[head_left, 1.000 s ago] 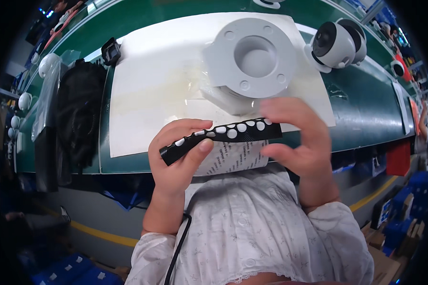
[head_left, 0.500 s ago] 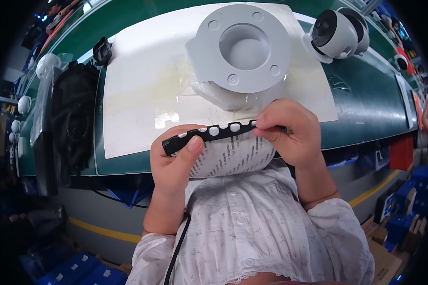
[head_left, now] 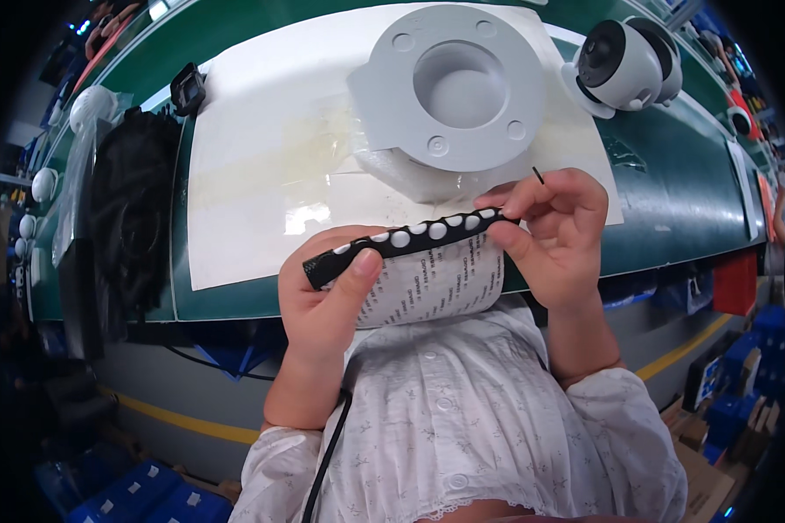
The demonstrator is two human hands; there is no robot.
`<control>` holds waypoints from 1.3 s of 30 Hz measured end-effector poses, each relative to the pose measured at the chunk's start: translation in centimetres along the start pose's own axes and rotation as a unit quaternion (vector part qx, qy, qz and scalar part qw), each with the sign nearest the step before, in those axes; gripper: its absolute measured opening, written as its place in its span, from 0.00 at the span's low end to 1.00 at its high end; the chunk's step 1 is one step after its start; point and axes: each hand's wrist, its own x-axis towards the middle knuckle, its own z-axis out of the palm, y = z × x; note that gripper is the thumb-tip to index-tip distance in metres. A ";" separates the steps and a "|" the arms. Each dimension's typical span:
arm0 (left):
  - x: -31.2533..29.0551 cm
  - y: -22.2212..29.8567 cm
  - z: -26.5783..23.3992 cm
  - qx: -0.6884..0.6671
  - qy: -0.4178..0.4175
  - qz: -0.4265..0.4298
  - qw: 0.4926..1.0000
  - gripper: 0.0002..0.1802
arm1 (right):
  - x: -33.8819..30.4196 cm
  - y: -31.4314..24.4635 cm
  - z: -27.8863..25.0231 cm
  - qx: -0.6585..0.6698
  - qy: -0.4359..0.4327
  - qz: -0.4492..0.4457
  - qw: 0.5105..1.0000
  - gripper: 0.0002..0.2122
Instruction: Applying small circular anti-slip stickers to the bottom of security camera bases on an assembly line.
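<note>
A black strip (head_left: 340, 263) with a row of round white spots stretches between my hands. Its printed white backing sheet (head_left: 436, 292) curves down below it in front of my shirt. My left hand (head_left: 327, 283) grips the strip's left end, thumb pressed on the near face. At the other end, my right hand (head_left: 554, 231) has thumb and fingers closed around the strip's tip. A thin dark piece (head_left: 538, 176), seen edge-on, stands at a right fingertip. Just beyond the strip sits a light grey round housing (head_left: 388, 96) with a central hollow, on clear plastic wrap.
A white sheet (head_left: 253, 174) covers the middle of the green table (head_left: 672, 192). A white and black dome-shaped camera (head_left: 628, 70) stands at the far right. At left lie a black bag (head_left: 135, 200) and a small black part (head_left: 187, 90). A black cable (head_left: 327, 453) runs down my front.
My right hand has moved slightly right and up, its fingers more raised. More white spots show at the strip's right end, and a thin dark piece now stands at a right fingertip.
</note>
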 end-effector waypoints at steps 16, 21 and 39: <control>-0.2 1.5 1.6 0.116 -0.108 0.032 0.987 0.11 | 2.5 -4.8 1.4 -0.232 -0.064 -0.068 0.968 0.26; -0.2 1.5 2.1 0.159 -0.110 0.113 0.975 0.08 | 3.0 -4.8 2.9 -0.172 -0.086 -0.024 0.981 0.20; 2.6 1.4 2.4 0.271 -0.146 0.257 0.916 0.09 | 10.3 -4.5 -2.1 -0.128 0.000 -0.110 0.986 0.37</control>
